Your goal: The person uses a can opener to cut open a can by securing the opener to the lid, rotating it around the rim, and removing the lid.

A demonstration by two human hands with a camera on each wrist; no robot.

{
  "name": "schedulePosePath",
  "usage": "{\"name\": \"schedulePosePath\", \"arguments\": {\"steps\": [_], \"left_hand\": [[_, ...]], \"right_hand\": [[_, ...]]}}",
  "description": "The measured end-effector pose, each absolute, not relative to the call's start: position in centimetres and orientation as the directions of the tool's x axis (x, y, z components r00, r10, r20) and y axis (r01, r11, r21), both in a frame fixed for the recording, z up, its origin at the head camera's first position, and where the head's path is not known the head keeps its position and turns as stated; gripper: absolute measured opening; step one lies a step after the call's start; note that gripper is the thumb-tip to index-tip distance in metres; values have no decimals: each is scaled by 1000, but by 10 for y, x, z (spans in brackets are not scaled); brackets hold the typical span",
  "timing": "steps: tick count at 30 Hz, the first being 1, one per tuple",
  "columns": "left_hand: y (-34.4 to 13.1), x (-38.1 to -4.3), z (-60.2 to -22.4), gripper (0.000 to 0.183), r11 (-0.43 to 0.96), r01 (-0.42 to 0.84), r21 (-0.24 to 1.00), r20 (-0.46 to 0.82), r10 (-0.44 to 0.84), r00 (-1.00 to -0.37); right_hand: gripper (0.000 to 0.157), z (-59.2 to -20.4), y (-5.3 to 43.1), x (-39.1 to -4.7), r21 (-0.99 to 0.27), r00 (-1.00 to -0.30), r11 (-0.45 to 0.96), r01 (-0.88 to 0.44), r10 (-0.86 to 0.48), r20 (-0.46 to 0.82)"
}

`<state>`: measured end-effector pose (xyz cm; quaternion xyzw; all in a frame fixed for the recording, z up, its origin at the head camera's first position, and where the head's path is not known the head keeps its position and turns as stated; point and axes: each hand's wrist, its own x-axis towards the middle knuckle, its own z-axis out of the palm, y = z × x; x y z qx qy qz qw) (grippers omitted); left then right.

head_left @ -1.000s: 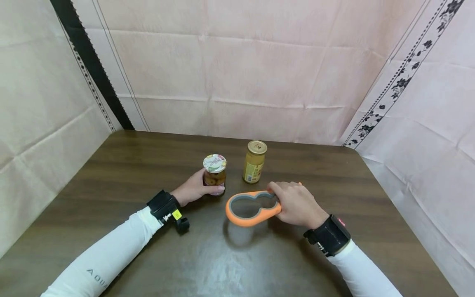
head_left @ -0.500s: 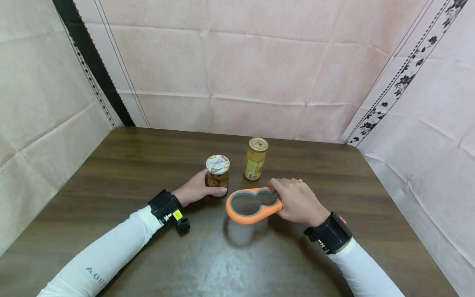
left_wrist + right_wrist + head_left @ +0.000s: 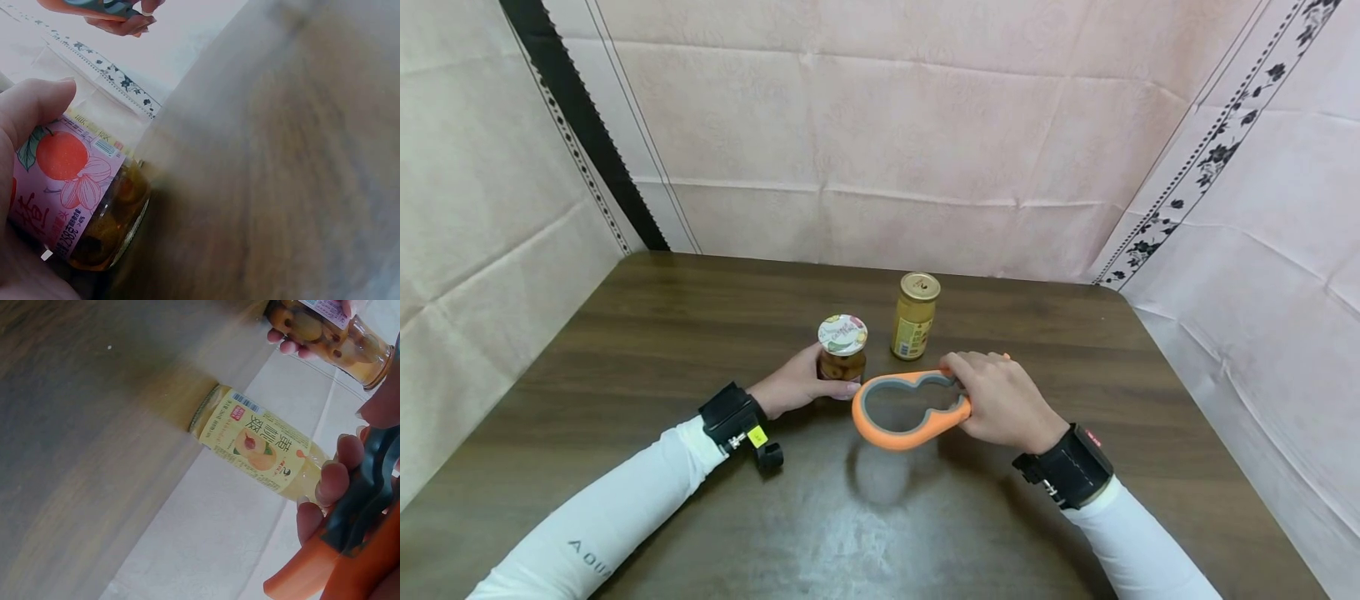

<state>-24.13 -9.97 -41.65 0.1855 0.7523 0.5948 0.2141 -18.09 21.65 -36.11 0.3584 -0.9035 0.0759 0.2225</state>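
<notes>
My left hand (image 3: 801,382) grips a glass jar of brown fruit (image 3: 842,363) from its left side, thumb across the front. The jar is upright with a white patterned lid (image 3: 842,334); its pink label (image 3: 62,178) carries a red fruit picture. In my right hand (image 3: 1000,402) is an orange jar opener (image 3: 891,439) with grey wavy inner grips, held by its handles. Its loop is over the table, just right of and nearer me than the jar. Fingers (image 3: 333,481) curl round the handles in the right wrist view.
A second jar (image 3: 913,321), with a gold lid and yellow peach label, stands upright behind the opener. The brown wooden table (image 3: 737,533) ends at a pale cloth backdrop (image 3: 880,133), with more cloth on both sides.
The fruit jar has shifted slightly right and toward me, closer to the opener's loop. The right hand keeps its hold on the opener. The head view has tilted a little.
</notes>
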Motion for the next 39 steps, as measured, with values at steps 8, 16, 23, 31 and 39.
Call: {"name": "schedulePosePath", "arguments": {"steps": [8,16,23,31,39], "left_hand": [[-98,-237,-416,83,249,53,967,-97,553,-827],[-94,-232,-415,83,263,73,962,-95,571,-815],[-91,-226,-414,80,291,64,954,-116,562,-819],[-87,-222,-414,75,264,90,960,-89,595,-799],[-85,-215,-414,74,284,99,954,-91,586,-805]], "right_hand": [[34,-355,215,-177,44,-626,729,-683,-616,479],[32,-351,213,-173,47,-618,726,-686,-616,489],[33,-349,211,-171,54,-594,716,-696,-617,516],[37,-345,209,-169,54,-590,715,-697,-615,523],[39,-343,206,-166,38,-598,714,-699,-613,516]]}}
